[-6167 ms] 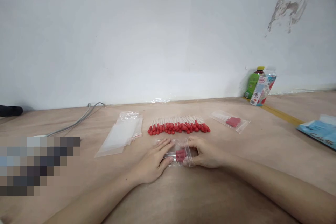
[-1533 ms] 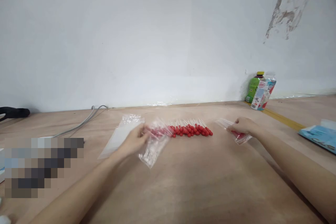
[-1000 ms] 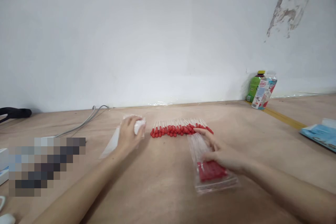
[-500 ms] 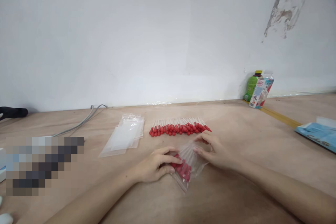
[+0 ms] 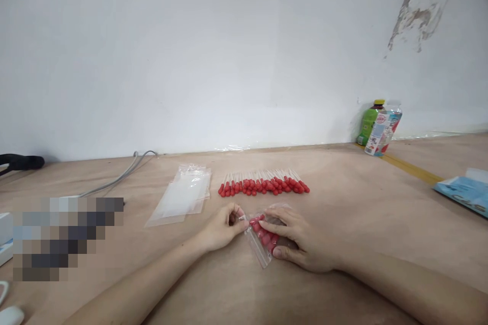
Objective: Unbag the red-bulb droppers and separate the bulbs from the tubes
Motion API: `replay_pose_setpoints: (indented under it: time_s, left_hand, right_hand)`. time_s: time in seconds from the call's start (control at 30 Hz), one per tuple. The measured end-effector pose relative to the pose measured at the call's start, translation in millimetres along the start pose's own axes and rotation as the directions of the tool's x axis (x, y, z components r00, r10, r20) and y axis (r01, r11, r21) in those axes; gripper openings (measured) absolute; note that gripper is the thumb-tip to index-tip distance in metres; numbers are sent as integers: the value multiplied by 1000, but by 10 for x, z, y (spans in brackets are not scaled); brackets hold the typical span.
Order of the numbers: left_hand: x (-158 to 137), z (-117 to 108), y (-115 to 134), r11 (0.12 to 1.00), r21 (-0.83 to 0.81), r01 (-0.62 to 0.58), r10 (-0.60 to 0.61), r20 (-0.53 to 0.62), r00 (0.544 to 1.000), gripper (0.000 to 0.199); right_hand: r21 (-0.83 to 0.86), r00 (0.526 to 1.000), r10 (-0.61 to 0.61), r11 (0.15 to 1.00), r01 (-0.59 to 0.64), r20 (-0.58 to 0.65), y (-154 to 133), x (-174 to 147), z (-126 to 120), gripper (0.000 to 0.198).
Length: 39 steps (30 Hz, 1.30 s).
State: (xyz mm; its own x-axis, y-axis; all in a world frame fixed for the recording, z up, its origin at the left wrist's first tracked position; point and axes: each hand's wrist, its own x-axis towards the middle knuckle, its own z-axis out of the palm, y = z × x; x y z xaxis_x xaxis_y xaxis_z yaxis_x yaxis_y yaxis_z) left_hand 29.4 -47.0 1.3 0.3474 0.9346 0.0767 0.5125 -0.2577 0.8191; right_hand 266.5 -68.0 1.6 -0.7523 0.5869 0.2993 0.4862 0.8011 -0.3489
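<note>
Clear zip bag (image 5: 257, 249) lies slanted on the worktop (image 5: 229, 297) under my fingers, its zip edge to the left and a cluster of red heads (image 5: 267, 237) showing through the plastic. Thumb and forefinger of my left hand (image 5: 219, 231) are pinched on the far end of that zip edge. The fingers of my right hand (image 5: 307, 238) are spread, laid over the bag's right part, with the thumb touching down beside the heads. Just beyond my fingers, a row of red-headed sticks (image 5: 265, 186) runs across, pale ends pointing away from me. Past my left fingers, out to the left, clear bags (image 5: 181, 198) lie in a loose, overlapping stack. Further left, grey cables (image 5: 124, 176) bend over toward the white wall (image 5: 190, 61); nearer me on that side, a pixelated patch (image 5: 68, 238) hides what sits there. Well to the right of my right fingers lies a blue packet (image 5: 463, 195). Beyond it, close to the wall, a green bottle (image 5: 366, 124) stands just behind a patterned bottle (image 5: 382, 134), with a yellow strip (image 5: 414, 168) running from them toward the packet.
</note>
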Motion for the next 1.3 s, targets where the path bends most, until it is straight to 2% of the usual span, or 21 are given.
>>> replay_pose_setpoints:
  time_s: [0.07,0.17,0.3,0.4,0.5,0.67,0.83,1.03,1.13,1.3]
  left_hand:
    - [-26,39,85,989,-149,9,-2,51,999,32]
    - [-69,110,192,942,-320,103,-75,99,992,52]
    - [-87,167,257,856,-446,261,-259,66,964,69]
    - [-69,165,252,811,-505,296,-306,66,950,72]
    - [-44,148,206,820,-526,227,-225,68,972,70]
    - [-27,124,133,840,-528,127,-103,75,992,62]
    - [-29,134,145,848,-519,109,-74,88,993,59]
    - [-9,172,137,820,-568,61,4,112,994,55]
    - [-8,169,128,824,-564,63,20,139,990,55]
    - [-6,122,134,842,-534,81,29,194,981,54]
  right_hand:
    - [-36,999,39,999,-40,-20,-7,-11,35,54]
    - [-91,991,110,989,-118,-79,-12,-38,107,56]
    - [-157,981,116,978,-140,-154,-50,-56,153,56]
    - [-179,973,131,970,-166,-189,-110,-27,109,45]
    - [-155,968,106,978,-143,-227,-145,54,36,27]
    - [-113,947,-75,993,41,-311,-108,265,13,15]
    - [-115,927,-158,985,126,-340,-68,417,58,21]
    - [-301,906,-335,919,254,-260,23,468,2,27]
    - [-353,877,-409,883,310,-252,61,488,-1,22]
    - [-394,806,-497,844,364,-320,70,491,54,23]
